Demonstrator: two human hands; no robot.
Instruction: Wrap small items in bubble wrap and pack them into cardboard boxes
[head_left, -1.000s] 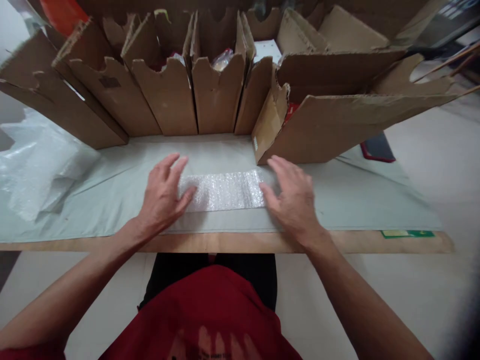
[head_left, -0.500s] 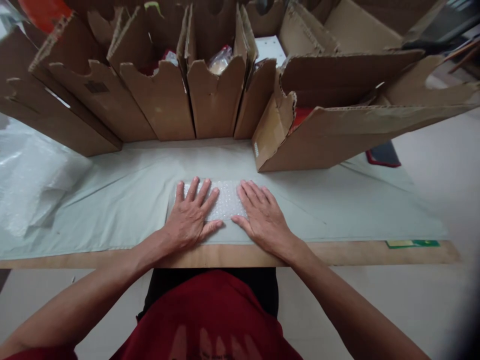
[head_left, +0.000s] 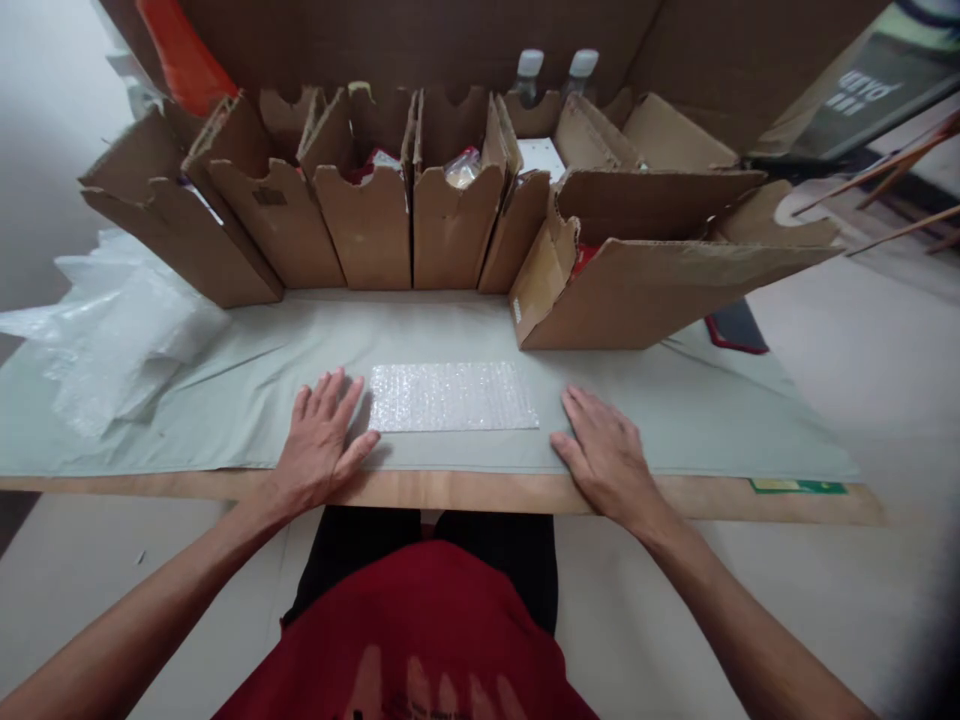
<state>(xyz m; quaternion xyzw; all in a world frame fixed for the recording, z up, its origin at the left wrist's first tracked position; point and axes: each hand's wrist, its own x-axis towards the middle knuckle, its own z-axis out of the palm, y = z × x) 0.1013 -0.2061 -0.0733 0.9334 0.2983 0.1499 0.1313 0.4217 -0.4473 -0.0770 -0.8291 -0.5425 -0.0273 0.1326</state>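
Observation:
A flat rectangular bubble wrap pouch lies on the pale green cloth between my hands. Just off its left end is my left hand, palm down with the fingers stretched and the thumb apart; it holds nothing. Past the right end, separated by a small gap, my right hand rests on the cloth, thumb spread from the fingers, and it is also without anything in it. Whether the pouch has something inside, I cannot tell.
Several cardboard bins line the back of the table. A wider cardboard box sits at an angle on the right. Loose bubble wrap is heaped at left. Two capped bottles show behind. A green-yellow strip lies at the front edge.
Both hands have come off the bubble wrap pouch and moved outward, left and right, leaving it uncovered on the cloth. The head view has tilted up, showing more behind the bins.

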